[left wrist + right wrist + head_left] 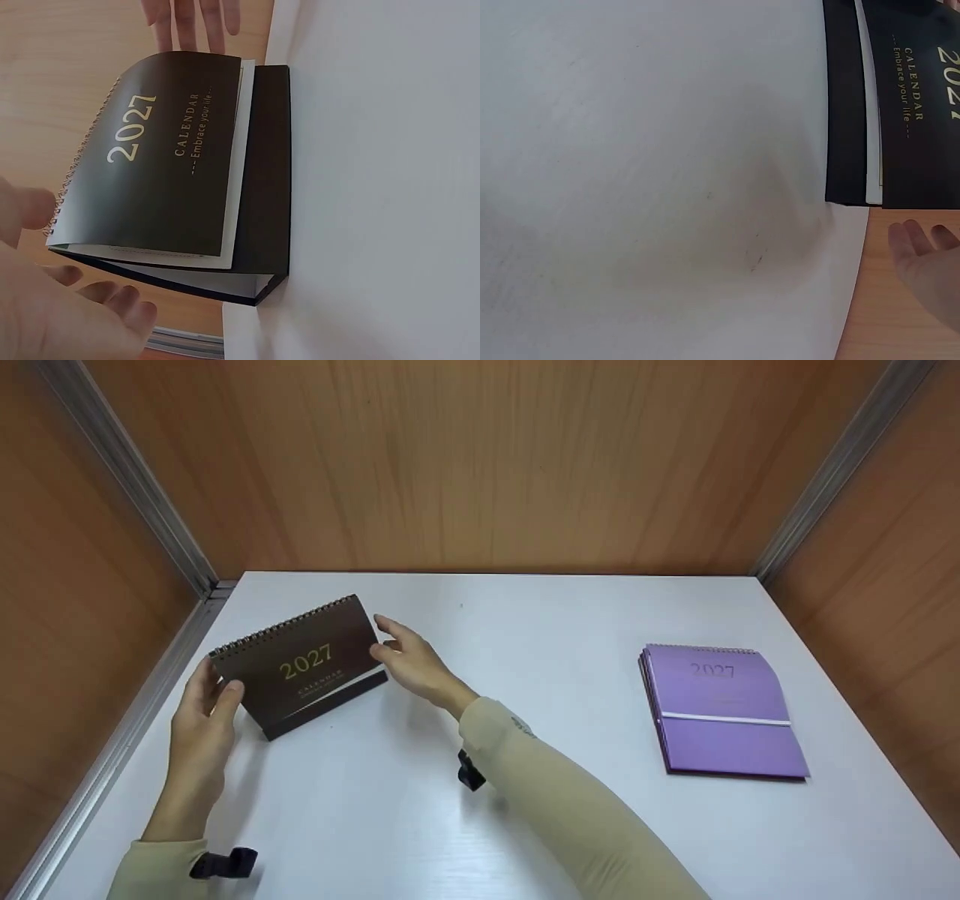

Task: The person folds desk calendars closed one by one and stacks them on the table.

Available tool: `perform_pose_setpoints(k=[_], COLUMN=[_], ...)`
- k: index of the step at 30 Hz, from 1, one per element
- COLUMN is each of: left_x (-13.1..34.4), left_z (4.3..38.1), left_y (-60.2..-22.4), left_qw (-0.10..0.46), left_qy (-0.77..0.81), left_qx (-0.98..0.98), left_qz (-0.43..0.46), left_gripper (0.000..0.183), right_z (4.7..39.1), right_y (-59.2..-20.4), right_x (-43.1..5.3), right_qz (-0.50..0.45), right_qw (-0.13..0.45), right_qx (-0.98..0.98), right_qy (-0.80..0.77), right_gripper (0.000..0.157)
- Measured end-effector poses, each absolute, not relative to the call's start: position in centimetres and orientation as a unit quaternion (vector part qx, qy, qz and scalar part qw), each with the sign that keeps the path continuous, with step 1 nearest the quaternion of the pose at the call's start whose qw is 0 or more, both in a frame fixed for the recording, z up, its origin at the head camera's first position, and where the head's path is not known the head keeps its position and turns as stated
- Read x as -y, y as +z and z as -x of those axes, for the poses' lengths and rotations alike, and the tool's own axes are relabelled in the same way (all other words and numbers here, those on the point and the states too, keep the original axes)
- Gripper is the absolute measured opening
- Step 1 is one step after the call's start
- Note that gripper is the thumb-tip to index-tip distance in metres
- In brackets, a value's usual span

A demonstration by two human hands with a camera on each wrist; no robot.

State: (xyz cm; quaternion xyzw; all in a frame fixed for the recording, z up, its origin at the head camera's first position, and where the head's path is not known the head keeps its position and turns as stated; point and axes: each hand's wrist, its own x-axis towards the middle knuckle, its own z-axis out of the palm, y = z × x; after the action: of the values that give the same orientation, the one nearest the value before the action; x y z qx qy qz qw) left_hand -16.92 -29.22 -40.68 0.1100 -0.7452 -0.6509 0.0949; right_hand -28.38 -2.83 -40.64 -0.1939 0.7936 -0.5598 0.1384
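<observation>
A dark brown 2027 desk calendar [259, 675] stands on its base at the left of the table, spiral binding on top and turned at an angle. Its front cover and white pages lift a little off the base in the left wrist view. At the calendar's left end is my left hand [196, 742], thumb toward the front and fingers beyond the edge, loosely bent. My right hand [420, 666] reaches to the other end, its fingers extended beside the side edge. In the right wrist view, a gap shows between those fingertips [911, 229] and the cover.
On the right of the white table [510, 660] stands a purple 2027 desk calendar [731, 750] with a white strip across its front. Wood-grain panels [480, 465] close off the back and both sides, with metal rails [142, 487] at the corners.
</observation>
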Motion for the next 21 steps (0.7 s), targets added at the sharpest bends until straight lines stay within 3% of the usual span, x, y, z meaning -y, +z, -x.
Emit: perform_pose_setpoints(k=[7, 21], left_x=[29.2, 28.3], left_z=[17.7, 18.2], left_y=[-41.5, -42.2], left_qw=[0.107, 0.157], left_qy=[-0.619, -0.609], left_qx=[0.767, 0.752], left_qz=[-0.131, -0.2], left_gripper=[0.069, 0.058], right_z=[28.7, 29.4], right_y=[-39.5, -39.2], right_x=[3.9, 4.9], right_qz=[0.199, 0.197], right_qw=[0.119, 0.148], right_qx=[-0.812, -0.817], right_qy=[-0.536, -0.521], right_gripper=[0.062, 0.064])
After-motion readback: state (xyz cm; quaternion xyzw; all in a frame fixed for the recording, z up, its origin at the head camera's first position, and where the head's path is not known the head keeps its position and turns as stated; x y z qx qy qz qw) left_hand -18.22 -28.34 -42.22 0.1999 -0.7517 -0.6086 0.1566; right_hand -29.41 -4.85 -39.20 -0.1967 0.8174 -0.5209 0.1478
